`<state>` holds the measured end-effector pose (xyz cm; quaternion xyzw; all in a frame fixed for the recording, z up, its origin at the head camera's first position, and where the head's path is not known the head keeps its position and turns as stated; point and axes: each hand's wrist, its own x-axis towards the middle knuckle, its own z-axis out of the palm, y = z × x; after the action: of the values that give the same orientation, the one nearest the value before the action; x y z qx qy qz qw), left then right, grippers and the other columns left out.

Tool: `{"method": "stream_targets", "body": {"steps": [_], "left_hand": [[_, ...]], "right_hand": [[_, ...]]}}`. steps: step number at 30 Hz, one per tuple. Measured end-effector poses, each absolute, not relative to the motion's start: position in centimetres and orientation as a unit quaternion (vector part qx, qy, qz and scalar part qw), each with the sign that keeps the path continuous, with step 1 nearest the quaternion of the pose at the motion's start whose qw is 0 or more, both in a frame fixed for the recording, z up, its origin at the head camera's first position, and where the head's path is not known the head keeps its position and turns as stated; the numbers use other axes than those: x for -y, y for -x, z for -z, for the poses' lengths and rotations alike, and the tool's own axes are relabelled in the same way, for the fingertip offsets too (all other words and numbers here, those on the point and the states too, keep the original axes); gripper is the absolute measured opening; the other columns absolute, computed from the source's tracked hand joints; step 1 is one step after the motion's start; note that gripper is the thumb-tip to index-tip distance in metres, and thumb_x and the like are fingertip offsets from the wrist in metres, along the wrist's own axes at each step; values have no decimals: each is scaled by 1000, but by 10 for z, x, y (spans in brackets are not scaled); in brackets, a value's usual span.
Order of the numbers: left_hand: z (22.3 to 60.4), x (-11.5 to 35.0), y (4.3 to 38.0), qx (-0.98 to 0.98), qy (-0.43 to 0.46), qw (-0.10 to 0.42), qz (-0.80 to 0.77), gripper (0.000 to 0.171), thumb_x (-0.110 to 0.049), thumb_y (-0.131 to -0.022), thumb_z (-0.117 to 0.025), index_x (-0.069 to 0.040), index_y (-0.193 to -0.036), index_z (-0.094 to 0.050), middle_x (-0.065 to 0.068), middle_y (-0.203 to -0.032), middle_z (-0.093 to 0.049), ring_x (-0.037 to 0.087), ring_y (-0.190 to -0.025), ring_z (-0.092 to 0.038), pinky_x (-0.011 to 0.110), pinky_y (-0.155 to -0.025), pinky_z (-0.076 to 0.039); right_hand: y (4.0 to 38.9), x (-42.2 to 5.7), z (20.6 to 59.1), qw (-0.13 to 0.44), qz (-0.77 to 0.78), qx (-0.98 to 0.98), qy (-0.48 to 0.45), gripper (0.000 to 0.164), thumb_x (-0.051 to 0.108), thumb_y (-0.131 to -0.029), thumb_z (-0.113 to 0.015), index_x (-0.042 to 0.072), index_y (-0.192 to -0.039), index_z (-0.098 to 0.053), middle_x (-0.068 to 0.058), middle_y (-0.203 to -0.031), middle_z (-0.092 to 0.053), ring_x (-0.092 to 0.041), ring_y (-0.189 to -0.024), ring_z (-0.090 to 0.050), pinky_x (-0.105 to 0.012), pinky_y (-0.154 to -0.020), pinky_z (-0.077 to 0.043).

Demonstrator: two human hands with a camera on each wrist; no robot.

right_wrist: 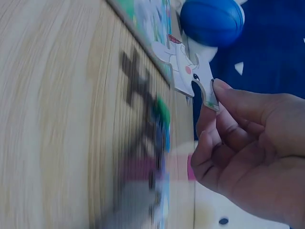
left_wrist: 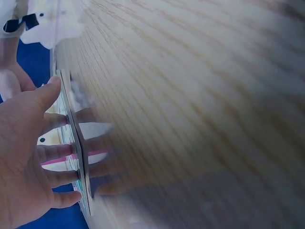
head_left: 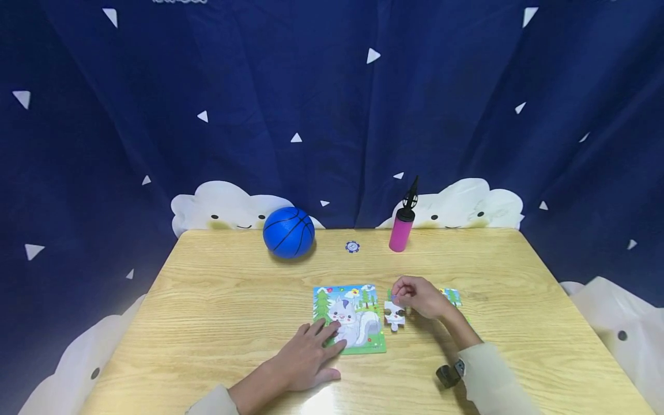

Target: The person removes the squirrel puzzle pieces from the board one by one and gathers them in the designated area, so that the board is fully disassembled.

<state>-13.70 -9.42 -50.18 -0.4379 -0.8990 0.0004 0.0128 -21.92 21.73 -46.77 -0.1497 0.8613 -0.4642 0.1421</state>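
Note:
My right hand pinches a jigsaw puzzle piece between thumb and fingers. The piece bears part of a white animal's face and is held above the table, tilted in the right wrist view. To its left lies a square squirrel picture board with green trees and flowers. My left hand rests on the board's lower left with fingers spread. In the left wrist view, the fingertips touch the board's top. More puzzle pieces lie beyond the right hand, partly hidden by it.
Toward the back of the wooden table stand a blue basketball, a blue and white chip, and a pink hand pump with a black nozzle. A dark blue curtain hangs behind. A black device sits at the right wrist.

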Motion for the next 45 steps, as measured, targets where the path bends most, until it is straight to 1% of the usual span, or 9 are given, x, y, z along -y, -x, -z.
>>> {"method": "stream_targets", "body": {"steps": [9,12,17,21,24,28,37,43,45], "left_hand": [[501,94,137,899,438,15,-7,58,-60,-95,-33,-26,-139,-49,9,-147,-41,34,-130,-43,48,-95,-43],[500,94,137,899,438,14,-8,58,-60,-95,-32,-26,-139,-49,9,-147,-41,34,-130,-43,48,-95,-43],[500,94,138,898,439,8,-7,58,-60,-95,-32,-26,-140,-48,9,-148,-40,35,-131,-42,49,-96,-43],[501,94,139,896,444,23,-7,58,-59,-95,-33,-25,-139,-49,9,-147,-41,35,-130,-44,49,-94,-44],[501,94,139,894,446,36,-7,58,-60,-95,-35,-25,-138,-50,9,-146,-42,35,-128,-45,49,-93,-44],[502,94,138,895,445,38,-5,57,-60,-95,-35,-25,-138,-50,9,-146,-42,35,-128,-45,49,-93,-44],[500,93,137,896,443,23,-6,58,-59,-95,-34,-25,-138,-50,9,-146,-41,32,-129,-44,50,-95,-43],[498,92,138,893,447,45,-11,56,-59,-94,-37,-23,-135,-54,9,-143,-44,25,-122,-47,45,-91,-43],[497,91,137,893,447,47,-8,56,-58,-94,-38,-22,-133,-55,9,-142,-45,25,-120,-48,45,-90,-44]], "right_hand": [[210,-260,472,161,451,-869,124,15,4,-87,-63,-6,-97,-58,-8,-80,-57,-10,-69,-51,-21,-59,-45],[207,-269,474,164,446,-872,115,15,5,-86,-64,-6,-95,-59,-7,-78,-57,-10,-67,-51,-21,-58,-45],[203,-277,478,163,426,-884,106,12,4,-85,-64,-4,-94,-61,-9,-79,-60,-14,-69,-55,-24,-59,-47],[200,-278,480,150,405,-896,100,11,5,-84,-65,-1,-93,-63,-7,-79,-59,-13,-69,-52,-22,-57,-45],[199,-278,482,138,387,-906,97,8,7,-84,-67,2,-90,-64,-4,-76,-56,-10,-65,-47,-20,-55,-41],[198,-276,486,130,367,-918,80,6,7,-84,-68,4,-88,-65,-1,-72,-52,-9,-62,-45,-19,-54,-37],[198,-271,485,119,352,-927,47,4,5,-84,-66,3,-88,-66,-1,-70,-52,-12,-63,-46,-18,-52,-37],[205,-261,477,109,353,-927,57,5,7,-86,-64,2,-87,-65,-1,-69,-54,-11,-61,-47,-18,-50,-37],[206,-254,474,108,363,-923,64,5,7,-86,-64,2,-88,-66,-1,-70,-55,-12,-62,-50,-19,-51,-40]]}}
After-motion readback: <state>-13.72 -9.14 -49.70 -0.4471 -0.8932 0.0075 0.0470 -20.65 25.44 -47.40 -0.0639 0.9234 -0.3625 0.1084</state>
